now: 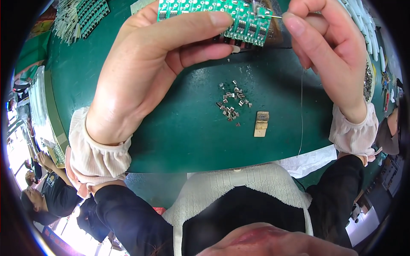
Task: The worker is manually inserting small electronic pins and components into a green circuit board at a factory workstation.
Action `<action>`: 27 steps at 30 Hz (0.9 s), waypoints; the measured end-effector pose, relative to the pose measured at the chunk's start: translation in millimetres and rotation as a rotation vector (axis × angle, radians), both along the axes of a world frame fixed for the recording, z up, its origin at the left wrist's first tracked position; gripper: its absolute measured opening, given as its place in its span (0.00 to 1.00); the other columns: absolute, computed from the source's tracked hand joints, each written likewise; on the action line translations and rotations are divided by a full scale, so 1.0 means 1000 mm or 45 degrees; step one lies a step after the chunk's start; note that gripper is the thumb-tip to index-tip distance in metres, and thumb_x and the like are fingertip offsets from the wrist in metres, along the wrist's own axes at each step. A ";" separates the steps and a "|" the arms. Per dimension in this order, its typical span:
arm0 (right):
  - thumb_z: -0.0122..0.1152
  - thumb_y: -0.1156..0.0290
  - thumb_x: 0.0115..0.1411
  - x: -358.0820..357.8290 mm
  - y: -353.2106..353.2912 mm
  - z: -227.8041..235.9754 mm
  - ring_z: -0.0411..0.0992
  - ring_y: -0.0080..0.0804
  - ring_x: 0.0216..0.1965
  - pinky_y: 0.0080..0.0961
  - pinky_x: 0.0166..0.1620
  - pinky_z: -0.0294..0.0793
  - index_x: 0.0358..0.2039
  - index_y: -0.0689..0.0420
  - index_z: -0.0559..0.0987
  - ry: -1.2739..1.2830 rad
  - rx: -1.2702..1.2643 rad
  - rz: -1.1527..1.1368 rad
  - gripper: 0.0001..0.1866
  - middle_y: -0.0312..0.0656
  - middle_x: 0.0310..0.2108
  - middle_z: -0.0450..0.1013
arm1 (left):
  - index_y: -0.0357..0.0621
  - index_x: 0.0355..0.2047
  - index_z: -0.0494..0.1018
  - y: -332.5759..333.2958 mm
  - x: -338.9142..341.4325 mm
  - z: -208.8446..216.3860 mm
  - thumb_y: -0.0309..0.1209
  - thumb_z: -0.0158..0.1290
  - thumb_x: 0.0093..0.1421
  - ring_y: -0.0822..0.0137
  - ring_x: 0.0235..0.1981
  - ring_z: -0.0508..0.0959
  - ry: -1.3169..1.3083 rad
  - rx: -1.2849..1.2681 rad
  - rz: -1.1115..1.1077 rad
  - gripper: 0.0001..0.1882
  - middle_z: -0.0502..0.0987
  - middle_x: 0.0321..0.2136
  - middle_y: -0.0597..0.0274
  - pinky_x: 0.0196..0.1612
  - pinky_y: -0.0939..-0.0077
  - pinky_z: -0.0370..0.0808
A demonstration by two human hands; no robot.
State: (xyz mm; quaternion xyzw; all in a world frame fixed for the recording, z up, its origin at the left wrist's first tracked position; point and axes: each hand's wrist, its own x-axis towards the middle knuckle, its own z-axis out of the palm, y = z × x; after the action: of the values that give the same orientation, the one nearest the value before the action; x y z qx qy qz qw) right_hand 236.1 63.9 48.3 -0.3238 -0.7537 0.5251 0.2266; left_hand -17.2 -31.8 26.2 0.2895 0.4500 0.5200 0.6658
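Observation:
My left hand (139,64) is closed on a green circuit board panel (192,7), with the thumb on its upper face and the fingers beneath. Rows of small black chips and solder points cover the board. My right hand (335,55) pinches a thin solder wire (302,115), whose short end reaches left to the board's right part. The wire's long tail hangs down across the table. A metal tip (255,7) meets the board near that wire end; the rest of it is out of view. Small bent metal pieces (230,112) lie scattered below, beside a stepped wooden block (260,124).
Another board panel (92,17) and a bundle of pale leads (64,27) lie at the far left. White tubes (363,23) and a dish of small parts (368,83) are at right. Another person (60,192) sits at the left.

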 end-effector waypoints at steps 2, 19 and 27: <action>0.61 0.77 0.67 0.000 -0.001 0.000 0.66 0.15 0.18 0.15 0.23 0.61 0.38 0.63 0.73 -0.024 -0.026 -0.066 0.05 0.32 0.21 0.71 | 0.32 0.52 0.75 -0.003 0.003 -0.004 0.24 0.54 0.68 0.65 0.44 0.85 0.002 -0.001 0.007 0.14 0.83 0.45 0.55 0.47 0.73 0.86; 0.62 0.74 0.55 0.008 0.024 -0.009 0.76 0.52 0.36 0.44 0.42 0.74 0.24 0.61 0.77 -0.982 1.340 -0.100 0.06 0.52 0.27 0.74 | 0.31 0.33 0.78 -0.024 0.048 0.007 0.15 0.63 0.57 0.69 0.36 0.83 0.927 0.347 -0.221 0.05 0.85 0.36 0.53 0.41 0.77 0.78; 0.66 0.75 0.52 0.001 0.014 0.013 0.77 0.42 0.27 0.35 0.34 0.76 0.26 0.62 0.78 -0.831 1.032 0.030 0.06 0.47 0.24 0.76 | 0.29 0.33 0.76 -0.022 0.039 -0.018 0.16 0.63 0.46 0.52 0.38 0.86 1.489 1.487 -0.178 0.12 0.84 0.41 0.40 0.36 0.67 0.83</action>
State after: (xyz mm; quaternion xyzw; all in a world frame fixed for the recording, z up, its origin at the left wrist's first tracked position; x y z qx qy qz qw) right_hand 236.7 78.3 61.7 -0.3486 -0.9315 0.0655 0.0811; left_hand 21.9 -53.5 8.5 0.8396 0.3620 0.3929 0.0977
